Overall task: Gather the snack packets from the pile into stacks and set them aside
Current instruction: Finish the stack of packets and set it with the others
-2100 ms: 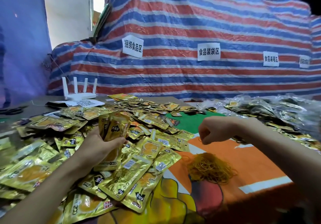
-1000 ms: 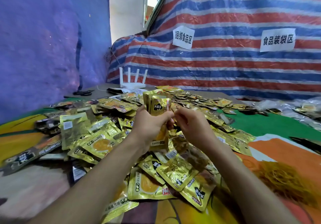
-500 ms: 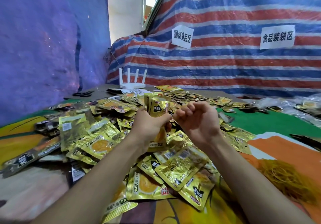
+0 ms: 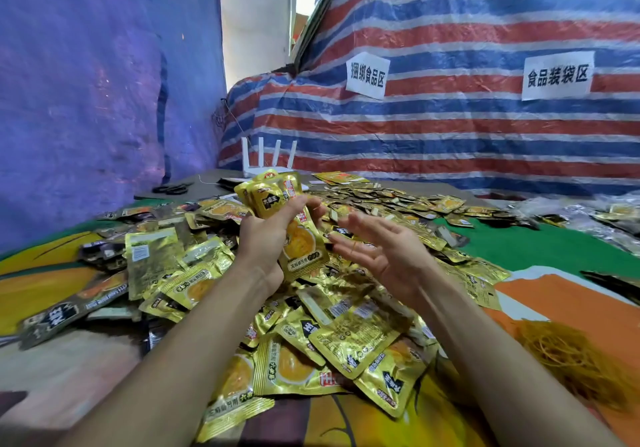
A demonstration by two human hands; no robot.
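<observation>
Head view: left hand (image 4: 265, 238) grips one stack of gold foil snack packets (image 4: 273, 198), right hand (image 4: 388, 252) spread empty, huge pile (image 4: 346, 339) left to gather.

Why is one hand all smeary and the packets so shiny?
Head view: the right hand is smeared by motion blur, while the left hand gripping the stack looks sharp; the pile glints with glare; the wide lens bends the stripes on the tarp.

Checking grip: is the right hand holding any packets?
No, the right hand is spread open; the left hand grips the stack.
</observation>
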